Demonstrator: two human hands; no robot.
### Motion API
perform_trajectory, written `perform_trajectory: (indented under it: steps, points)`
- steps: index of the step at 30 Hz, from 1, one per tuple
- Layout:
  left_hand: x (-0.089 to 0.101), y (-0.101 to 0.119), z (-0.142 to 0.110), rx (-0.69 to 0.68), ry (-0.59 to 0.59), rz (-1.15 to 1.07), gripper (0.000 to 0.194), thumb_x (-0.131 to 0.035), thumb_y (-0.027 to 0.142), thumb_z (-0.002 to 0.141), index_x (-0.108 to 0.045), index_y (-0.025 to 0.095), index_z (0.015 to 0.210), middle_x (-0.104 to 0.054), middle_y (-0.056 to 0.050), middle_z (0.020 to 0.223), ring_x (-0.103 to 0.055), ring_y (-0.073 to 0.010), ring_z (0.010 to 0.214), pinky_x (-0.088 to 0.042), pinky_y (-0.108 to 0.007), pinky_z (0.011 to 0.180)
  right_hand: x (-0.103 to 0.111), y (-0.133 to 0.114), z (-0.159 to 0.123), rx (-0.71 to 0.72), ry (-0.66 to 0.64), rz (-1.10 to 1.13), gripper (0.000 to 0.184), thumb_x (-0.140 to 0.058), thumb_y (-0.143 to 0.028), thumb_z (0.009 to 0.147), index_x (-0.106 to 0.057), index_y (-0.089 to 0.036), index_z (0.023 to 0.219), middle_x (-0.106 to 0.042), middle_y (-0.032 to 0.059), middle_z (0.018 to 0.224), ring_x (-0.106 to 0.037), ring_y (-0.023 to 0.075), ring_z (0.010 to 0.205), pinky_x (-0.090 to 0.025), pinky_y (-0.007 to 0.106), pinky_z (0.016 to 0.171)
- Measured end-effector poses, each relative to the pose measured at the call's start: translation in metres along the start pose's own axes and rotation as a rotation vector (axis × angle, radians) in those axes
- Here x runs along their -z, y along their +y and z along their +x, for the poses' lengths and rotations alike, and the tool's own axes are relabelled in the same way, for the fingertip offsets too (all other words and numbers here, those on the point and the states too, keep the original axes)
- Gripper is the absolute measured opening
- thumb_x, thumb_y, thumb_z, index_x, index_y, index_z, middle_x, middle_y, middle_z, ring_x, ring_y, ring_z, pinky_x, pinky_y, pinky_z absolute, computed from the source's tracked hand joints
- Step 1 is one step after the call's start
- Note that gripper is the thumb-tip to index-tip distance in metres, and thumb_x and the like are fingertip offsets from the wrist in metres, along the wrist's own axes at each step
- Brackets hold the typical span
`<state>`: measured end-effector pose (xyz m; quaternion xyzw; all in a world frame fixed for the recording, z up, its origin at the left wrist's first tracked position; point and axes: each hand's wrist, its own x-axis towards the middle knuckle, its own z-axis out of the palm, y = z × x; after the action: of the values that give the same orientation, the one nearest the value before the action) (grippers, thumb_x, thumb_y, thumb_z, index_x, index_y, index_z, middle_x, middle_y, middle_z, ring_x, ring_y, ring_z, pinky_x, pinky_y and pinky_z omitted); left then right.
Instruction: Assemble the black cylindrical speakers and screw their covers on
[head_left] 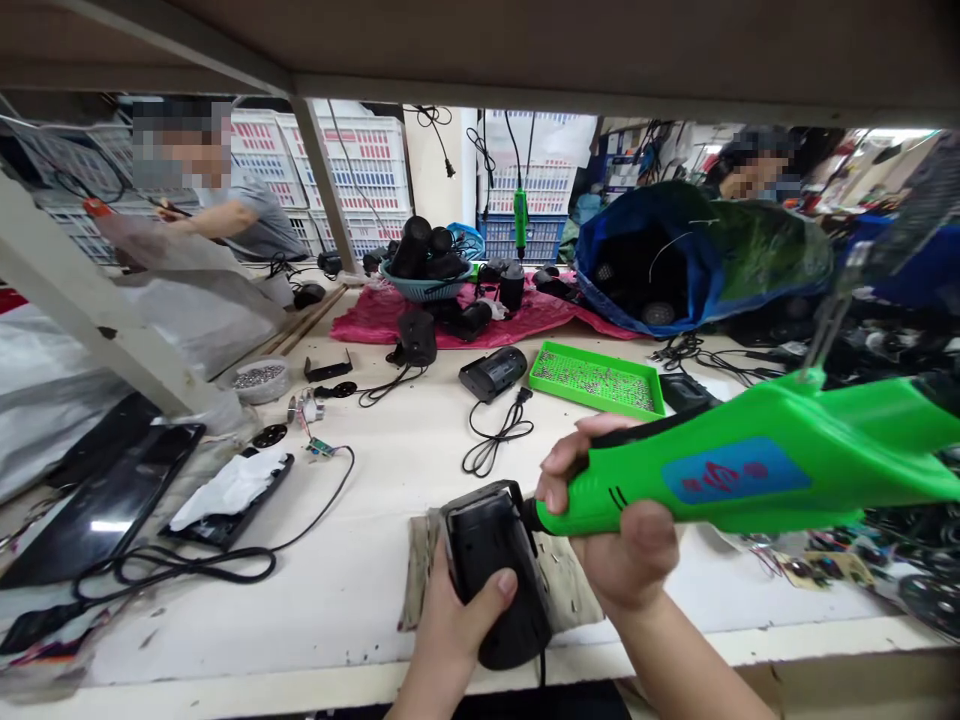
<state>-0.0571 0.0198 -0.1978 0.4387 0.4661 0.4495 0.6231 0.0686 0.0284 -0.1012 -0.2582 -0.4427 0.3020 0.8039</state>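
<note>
Grip closed on both sides, then?

Yes. The right hand [611, 535] is wrapped fully round a green electric screwdriver [735, 480], and the left hand [454, 625] holds a black plastic housing [487, 530], its thumb [504, 585] lying across the housing's face.

Where's the driver's tip?

Its nose [536, 518] meets the housing's upper edge, but the bit is hidden, so I can't tell whether it's seated in a screw.

What could go wrong?

The driver lies nearly level, with that thumb close beside the nose. A bit slipping under pressure could gouge the plastic or jab the thumb.

And beneath the housing?

A worn cloth pad [424, 580] with loose screws [570, 590] on it; a knock could scatter them. Farther along the worktop [412, 520] sit a green screw tray [596, 380], a pink cloth [390, 325] and a blue basket [425, 288] of black parts [412, 250]. A co-worker [240, 215] sits beyond, at left.
</note>
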Motion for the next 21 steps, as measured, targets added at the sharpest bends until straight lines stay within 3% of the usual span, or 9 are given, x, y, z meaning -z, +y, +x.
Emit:
perform_trajectory:
  steps: [7, 14, 21]
  points:
    - [0.001, -0.003, 0.002, 0.021, 0.069, 0.032, 0.075, -0.075, 0.057, 0.06, -0.054, 0.016, 0.119, -0.067, -0.013, 0.11, -0.061, -0.0337, 0.106, -0.045, -0.043, 0.096, -0.001, 0.012, -0.002, 0.008, 0.085, 0.034, 0.038, -0.074, -0.053, 0.066, -0.063, -0.021, 0.085, -0.059, -0.0048, 0.061, -0.052, 0.0092, 0.042, -0.044, 0.024, 0.041]
    - [0.002, -0.004, 0.0, 0.086, 0.014, -0.068, 0.074, -0.076, 0.057, 0.06, -0.051, 0.018, 0.118, -0.068, -0.014, 0.108, -0.062, -0.0353, 0.104, -0.045, -0.049, 0.096, 0.001, -0.011, 0.003, 0.071, 0.156, 0.034, 0.049, -0.07, -0.058, 0.069, -0.065, -0.019, 0.1, -0.062, -0.0029, 0.063, -0.051, 0.0093, 0.04, -0.047, 0.025, 0.039]
    - [0.004, -0.004, 0.0, 0.066, 0.021, -0.019, 0.07, -0.074, 0.055, 0.064, -0.051, 0.019, 0.12, -0.068, -0.014, 0.111, -0.061, -0.0363, 0.108, -0.042, -0.052, 0.099, 0.004, -0.024, 0.006, 0.121, 0.175, 0.061, 0.052, -0.071, -0.061, 0.068, -0.068, -0.02, 0.099, -0.063, -0.0021, 0.064, -0.051, 0.0096, 0.039, -0.047, 0.026, 0.039]
